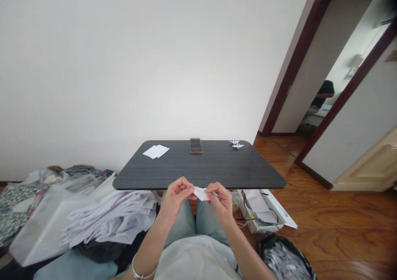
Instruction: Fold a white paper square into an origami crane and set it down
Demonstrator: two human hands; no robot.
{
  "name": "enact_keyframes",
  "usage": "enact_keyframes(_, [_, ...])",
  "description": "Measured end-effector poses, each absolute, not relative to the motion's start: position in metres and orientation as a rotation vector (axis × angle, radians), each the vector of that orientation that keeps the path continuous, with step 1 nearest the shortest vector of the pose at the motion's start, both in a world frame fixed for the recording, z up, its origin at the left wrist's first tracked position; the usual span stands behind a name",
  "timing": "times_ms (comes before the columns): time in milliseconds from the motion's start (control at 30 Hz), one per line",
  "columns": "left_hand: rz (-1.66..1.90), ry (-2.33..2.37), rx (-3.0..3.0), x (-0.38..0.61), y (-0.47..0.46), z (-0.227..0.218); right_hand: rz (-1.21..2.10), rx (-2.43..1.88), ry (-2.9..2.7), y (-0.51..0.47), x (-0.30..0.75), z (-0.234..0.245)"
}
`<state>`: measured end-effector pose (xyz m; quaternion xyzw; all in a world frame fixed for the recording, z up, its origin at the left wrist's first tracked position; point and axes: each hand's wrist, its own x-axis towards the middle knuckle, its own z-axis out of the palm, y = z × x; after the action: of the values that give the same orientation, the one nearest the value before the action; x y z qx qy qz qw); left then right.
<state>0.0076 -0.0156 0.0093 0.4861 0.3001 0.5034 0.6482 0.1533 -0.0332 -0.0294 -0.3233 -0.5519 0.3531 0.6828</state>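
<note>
Holding folded white paper (pixel 201 194) at near edge of table (pixel 198 168), pinched in left hand (pixel 178 193) at one end, right hand (pixel 221 198) at other. Along table's far side: phone (pixel 196 146) mid, sheets (pixel 155 151) left, paper figures (pixel 237 146) right.

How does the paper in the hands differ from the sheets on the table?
The held paper is folded; the sheets look flat. The left hand and right hand pinch the held paper at the near edge of the table; the sheets lie untouched toward its far left. Both are white.
</note>
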Motion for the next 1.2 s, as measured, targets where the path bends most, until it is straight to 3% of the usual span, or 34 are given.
enact_keyframes(533, [1.180, 0.826, 1.159, 0.015, -0.019, 0.015, 0.737, -0.833, -1.325, -0.031, 0.153, -0.030])
enact_keyframes(1200, [1.151, 0.887, 1.171, 0.013, -0.018, 0.015, 0.918, -0.885, -1.168, -0.034, 0.147, -0.017])
